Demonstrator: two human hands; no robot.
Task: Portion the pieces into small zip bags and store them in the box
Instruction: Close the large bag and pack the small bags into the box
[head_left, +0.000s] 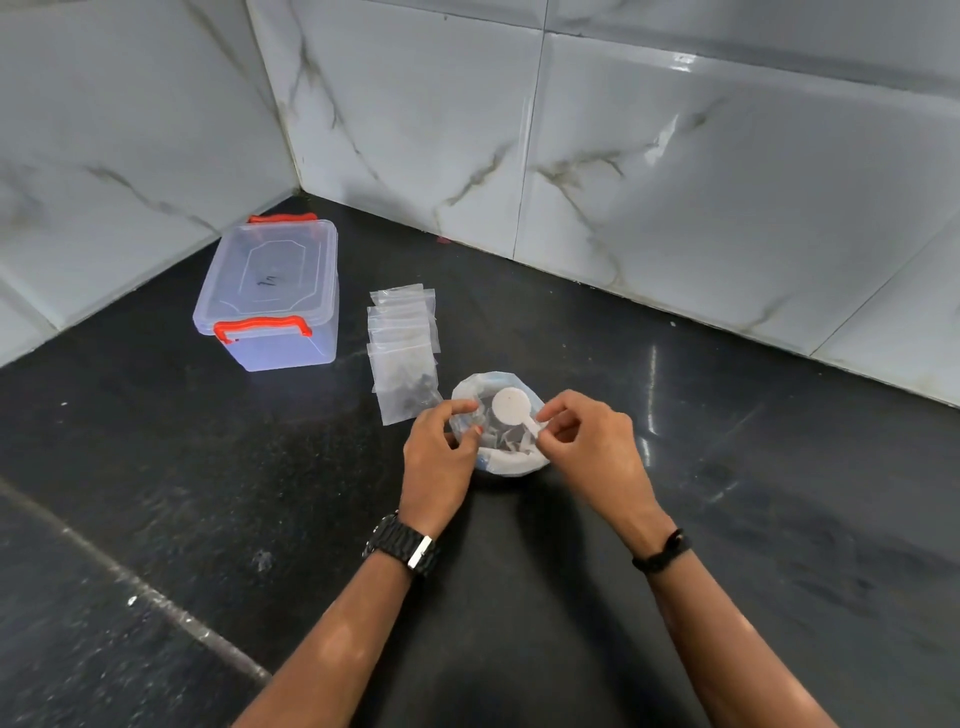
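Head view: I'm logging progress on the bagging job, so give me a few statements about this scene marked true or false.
1. The box has its lid on. True.
2. Both hands hold a small clear bag over the bowl. True; left hand and right hand pinch its edges.
3. A white scoop lies in the bowl. True.
4. The zip bags are stacked on the box. False; they lie on the counter beside it.
5. The box clips are blue. False; they are red.

One head-worn wide-angle camera looks forward and steeply down from close above the dark counter (779, 519), facing its tiled wall corner (298, 176).
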